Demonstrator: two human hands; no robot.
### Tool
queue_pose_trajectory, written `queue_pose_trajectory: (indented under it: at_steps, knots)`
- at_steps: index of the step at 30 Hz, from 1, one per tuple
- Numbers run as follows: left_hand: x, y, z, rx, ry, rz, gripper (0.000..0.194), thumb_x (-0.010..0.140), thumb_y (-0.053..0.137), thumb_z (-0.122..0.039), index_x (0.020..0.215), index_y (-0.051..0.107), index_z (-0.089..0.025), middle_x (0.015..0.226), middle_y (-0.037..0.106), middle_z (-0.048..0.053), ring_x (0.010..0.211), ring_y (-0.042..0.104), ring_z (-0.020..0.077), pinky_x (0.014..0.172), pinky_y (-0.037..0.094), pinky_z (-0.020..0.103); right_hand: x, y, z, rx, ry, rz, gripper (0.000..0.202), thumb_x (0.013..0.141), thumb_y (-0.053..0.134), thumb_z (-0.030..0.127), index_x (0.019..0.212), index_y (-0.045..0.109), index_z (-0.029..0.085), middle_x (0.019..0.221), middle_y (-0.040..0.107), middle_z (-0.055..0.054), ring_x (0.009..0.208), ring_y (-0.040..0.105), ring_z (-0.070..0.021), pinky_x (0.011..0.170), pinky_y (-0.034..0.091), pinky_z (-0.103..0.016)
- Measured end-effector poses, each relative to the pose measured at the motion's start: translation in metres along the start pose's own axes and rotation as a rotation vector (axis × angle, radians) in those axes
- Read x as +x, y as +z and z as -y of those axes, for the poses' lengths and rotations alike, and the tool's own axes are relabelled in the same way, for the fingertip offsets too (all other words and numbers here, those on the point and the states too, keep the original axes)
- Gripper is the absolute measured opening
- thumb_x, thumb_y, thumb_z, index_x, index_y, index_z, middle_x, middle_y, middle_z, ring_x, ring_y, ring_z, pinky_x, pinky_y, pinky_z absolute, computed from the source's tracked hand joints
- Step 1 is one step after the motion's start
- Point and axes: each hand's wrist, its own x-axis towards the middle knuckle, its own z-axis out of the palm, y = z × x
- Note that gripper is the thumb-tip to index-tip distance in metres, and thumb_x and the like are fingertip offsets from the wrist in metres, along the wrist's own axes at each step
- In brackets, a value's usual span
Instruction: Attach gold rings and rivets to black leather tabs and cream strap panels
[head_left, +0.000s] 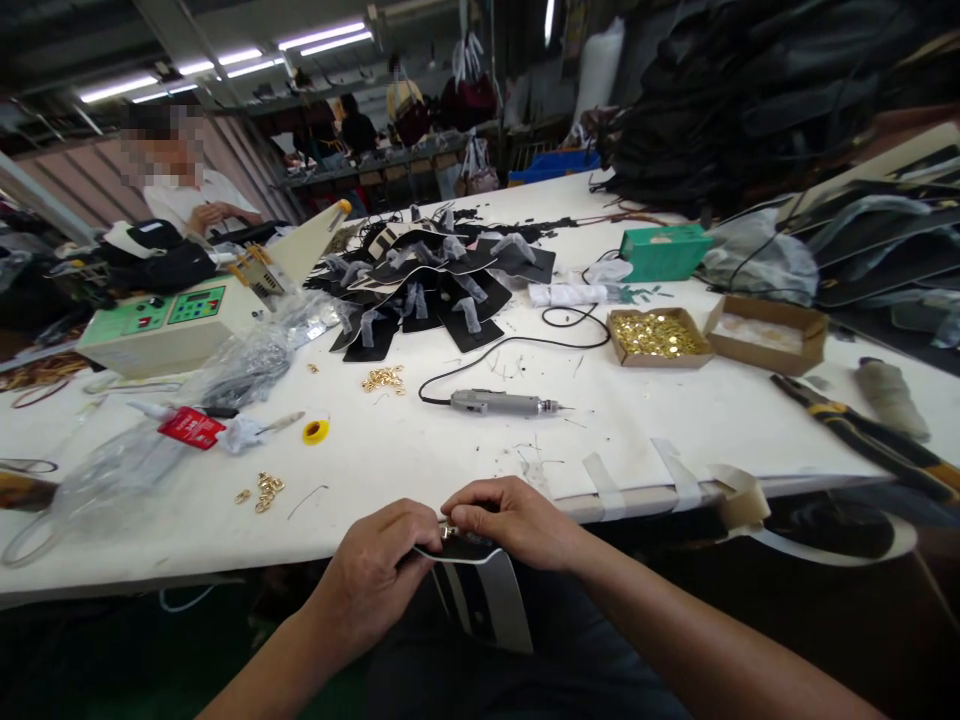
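At the table's front edge I hold a black and white flat panel (pixel 487 600), which hangs down over my lap. My left hand (pixel 382 555) is closed on the panel's left side, thumb below and fingers on top. My right hand (pixel 510 515) bends over its upper edge, thumb and fingers pinched at a small shiny metal fitting (pixel 448 530). The fingers partly cover that fitting. Beyond the hands, a grey electric screwdriver (pixel 499 402) lies on the white table with its bit pointing right.
Small gold hardware lies in two piles (pixel 384 379) (pixel 268 490). Similar panels (pixel 435 285) are stacked behind. At right are a box of gold pieces (pixel 660 335), another cardboard box (pixel 769 335) and pliers (pixel 862 430). A red glue packet (pixel 191 427) and yellow tape roll (pixel 316 431) lie left. A person (pixel 195 190) sits opposite.
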Motion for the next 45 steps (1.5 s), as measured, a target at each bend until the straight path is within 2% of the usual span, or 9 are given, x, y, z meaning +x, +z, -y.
queue_pose_trajectory:
  at_steps: [5,16,22,29,32,35,40,42,45]
  knots:
    - [-0.021,-0.009,-0.03,0.194,0.254,-0.084,0.025,0.089,0.06,0.006,0.094,0.065,-0.018,0.094,0.073,0.006,0.09,0.067,0.0158,0.081,0.058,0.029,-0.026,0.015,0.029,-0.041,-0.131,0.091,0.025,0.098,0.07,0.039,0.106,0.082,0.019,0.101,0.076,-0.005,0.096,0.068,-0.0185,0.09,0.052,-0.032]
    - [-0.059,-0.031,-0.087,0.396,0.48,-0.124,0.01,0.095,0.065,-0.003,0.096,0.071,-0.011,0.1,0.076,0.01,0.101,0.068,0.0204,0.089,0.059,0.038,-0.071,0.037,0.073,-0.435,-0.433,0.224,0.022,0.098,0.071,0.026,0.118,0.079,0.024,0.117,0.074,-0.007,0.109,0.068,-0.0205,0.099,0.052,-0.036]
    - [-0.071,-0.033,-0.104,0.414,0.513,-0.145,0.008,0.094,0.067,-0.003,0.095,0.071,-0.01,0.099,0.077,0.01,0.099,0.069,0.0203,0.089,0.06,0.039,-0.078,0.044,0.083,-0.397,-0.408,0.343,0.016,0.097,0.072,0.025,0.11,0.081,0.024,0.109,0.076,-0.005,0.102,0.07,-0.0187,0.096,0.053,-0.034]
    - [-0.085,-0.039,-0.108,0.444,0.499,-0.18,0.009,0.092,0.071,-0.004,0.098,0.072,-0.01,0.102,0.079,0.01,0.104,0.07,0.0212,0.092,0.061,0.042,-0.083,0.049,0.083,-0.25,-0.277,0.39,0.016,0.092,0.078,0.032,0.102,0.079,0.02,0.109,0.075,-0.005,0.103,0.07,-0.0186,0.096,0.053,-0.033]
    - [-0.094,-0.043,-0.111,0.479,0.535,-0.146,0.009,0.096,0.066,-0.007,0.096,0.072,-0.012,0.105,0.079,0.009,0.112,0.07,0.0215,0.102,0.06,0.044,-0.089,0.049,0.082,-0.241,-0.3,0.359,0.022,0.088,0.083,0.03,0.107,0.078,0.021,0.117,0.073,-0.005,0.11,0.068,-0.019,0.103,0.05,-0.034]
    - [-0.099,-0.047,-0.115,0.505,0.541,-0.162,0.012,0.096,0.066,-0.005,0.089,0.071,-0.014,0.104,0.078,0.007,0.112,0.071,0.0199,0.107,0.059,0.044,-0.096,0.043,0.081,-0.281,-0.282,0.283,0.043,0.083,0.087,0.031,0.124,0.074,0.025,0.124,0.071,-0.005,0.115,0.066,-0.0208,0.103,0.05,-0.035]
    - [-0.102,-0.053,-0.112,0.481,0.501,-0.172,0.011,0.094,0.065,-0.004,0.091,0.071,-0.013,0.11,0.075,0.008,0.114,0.071,0.0227,0.104,0.061,0.047,-0.109,0.025,0.07,-0.263,-0.212,0.069,0.053,0.085,0.085,0.046,0.132,0.071,0.026,0.129,0.07,-0.006,0.121,0.064,-0.0265,0.107,0.049,-0.041]
    - [-0.1,-0.053,-0.106,0.387,0.398,-0.276,0.013,0.091,0.066,0.0,0.092,0.068,-0.013,0.11,0.074,0.008,0.112,0.072,0.0244,0.098,0.064,0.047,-0.115,0.016,0.056,-0.202,-0.214,-0.053,0.057,0.085,0.081,0.056,0.133,0.071,0.026,0.134,0.068,-0.008,0.126,0.061,-0.0302,0.111,0.046,-0.045]
    - [-0.092,-0.049,-0.096,0.228,0.119,-0.563,0.022,0.084,0.075,0.0,0.089,0.062,-0.016,0.103,0.073,0.005,0.099,0.074,0.0213,0.088,0.065,0.04,-0.126,0.008,0.025,-0.009,-0.216,-0.15,0.066,0.088,0.071,0.07,0.137,0.069,0.026,0.141,0.066,-0.012,0.13,0.06,-0.0344,0.114,0.044,-0.052]
